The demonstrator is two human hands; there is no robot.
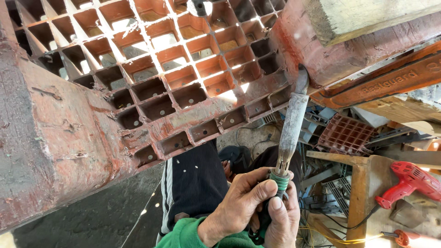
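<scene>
Both hands wrapped tight round soldering iron (290, 133) handle: left hand (239, 206), right hand (282, 220). Iron upright, tip touching edge of red plastic grid panel (174, 73). Red drill (409, 181) on wooden stool (363, 193), right.

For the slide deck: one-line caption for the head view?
Both hands press a soldering iron's tip against a worn red plastic grid crate.
</scene>
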